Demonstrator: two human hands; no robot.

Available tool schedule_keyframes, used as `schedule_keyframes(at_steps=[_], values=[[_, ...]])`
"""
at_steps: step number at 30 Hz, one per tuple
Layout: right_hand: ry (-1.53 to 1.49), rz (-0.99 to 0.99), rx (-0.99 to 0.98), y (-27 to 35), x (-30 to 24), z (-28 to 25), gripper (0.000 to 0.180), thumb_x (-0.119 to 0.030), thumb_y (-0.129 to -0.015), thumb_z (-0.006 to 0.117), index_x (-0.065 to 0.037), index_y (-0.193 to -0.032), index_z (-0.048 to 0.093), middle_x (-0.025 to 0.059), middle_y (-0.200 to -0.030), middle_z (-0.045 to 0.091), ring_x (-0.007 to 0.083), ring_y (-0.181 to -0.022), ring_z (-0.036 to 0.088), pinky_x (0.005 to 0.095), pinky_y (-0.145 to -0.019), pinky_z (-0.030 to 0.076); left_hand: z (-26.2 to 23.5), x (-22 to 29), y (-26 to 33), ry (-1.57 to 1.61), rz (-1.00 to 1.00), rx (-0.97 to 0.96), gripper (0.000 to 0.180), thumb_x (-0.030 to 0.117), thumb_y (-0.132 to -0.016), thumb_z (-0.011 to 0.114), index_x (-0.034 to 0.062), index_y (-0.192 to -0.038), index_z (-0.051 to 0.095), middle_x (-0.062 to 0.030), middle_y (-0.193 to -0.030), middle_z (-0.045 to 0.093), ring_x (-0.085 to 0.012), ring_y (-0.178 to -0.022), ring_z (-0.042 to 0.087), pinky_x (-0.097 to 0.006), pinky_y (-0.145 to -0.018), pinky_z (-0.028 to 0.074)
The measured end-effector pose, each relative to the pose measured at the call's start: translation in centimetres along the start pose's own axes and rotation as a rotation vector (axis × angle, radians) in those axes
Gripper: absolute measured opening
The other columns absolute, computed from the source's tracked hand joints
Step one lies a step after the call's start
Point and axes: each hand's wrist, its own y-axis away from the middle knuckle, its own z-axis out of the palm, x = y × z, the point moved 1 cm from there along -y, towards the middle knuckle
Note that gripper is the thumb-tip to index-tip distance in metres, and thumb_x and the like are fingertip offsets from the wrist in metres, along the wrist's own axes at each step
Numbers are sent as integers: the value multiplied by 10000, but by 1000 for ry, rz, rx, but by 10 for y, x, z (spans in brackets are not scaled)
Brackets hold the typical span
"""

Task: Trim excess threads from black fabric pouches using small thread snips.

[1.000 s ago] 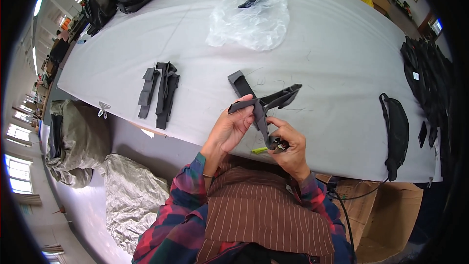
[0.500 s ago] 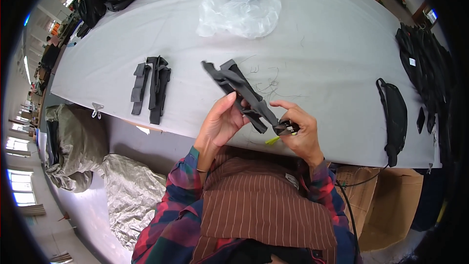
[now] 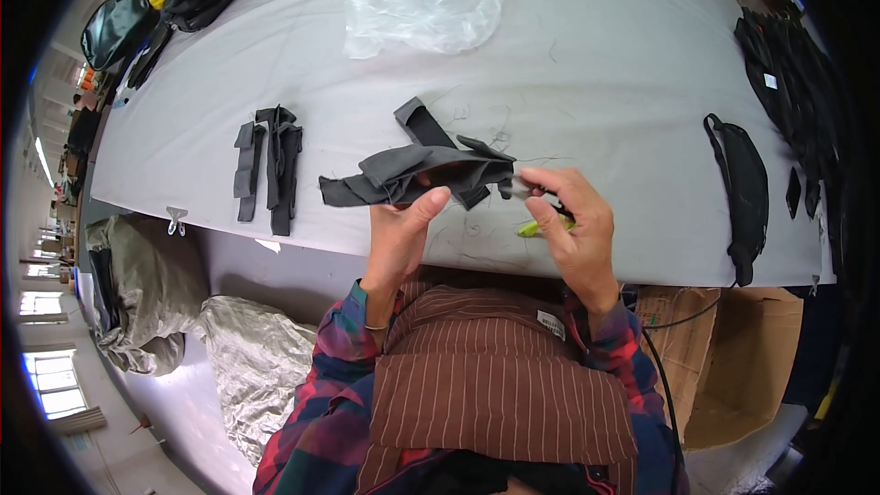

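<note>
A black fabric strip piece (image 3: 412, 165), folded and layered, lies nearly crosswise over the fingers of my left hand (image 3: 403, 229), with the thumb closed against its lower edge. At the piece's right end is my right hand (image 3: 577, 225), fingers bent. It holds small thread snips (image 3: 536, 229) with a yellow-green part showing by the thumb; a grey blur at the fingertips looks like their blade. Behind the held piece, another black strip (image 3: 423, 124) lies slantwise on the table, partly covered. Loose dark threads are scattered around it.
Black strips (image 3: 284, 170) lie in a small group at left. A clear plastic bag (image 3: 426, 5) sits far back on the grey table (image 3: 605, 82). On the right are a black pouch (image 3: 738, 192) and piled black straps (image 3: 788, 92). Below stands a cardboard box (image 3: 742, 362). A person is at far left.
The held piece has swung from a steep slant to nearly crosswise. My right hand, earlier against its lower end, has moved slightly up and right, snips with it. The view has shifted a little.
</note>
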Motion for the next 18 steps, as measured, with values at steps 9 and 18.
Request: schedule_keyframes(at_steps=[9,18], values=[[159,-67,-79,0,-14,6,150,-106,-816,667,-78,-964,667,64,-802,634,218,-674,578,309,-597,448,-1,-2,10,-314,67,37,443,177,-753,804,16,-1102,584,-19,-1009,525,-126,-928,477,-254,-820,417],[263,-131,-14,3,-8,11,133,-130,-791,672,-111,-922,666,14,-750,616,216,-603,525,327,-551,425,6,1,19,-558,120,53,463,218,-782,782,8,-1145,587,-44,-1061,585,-144,-952,538,-266,-855,436]])
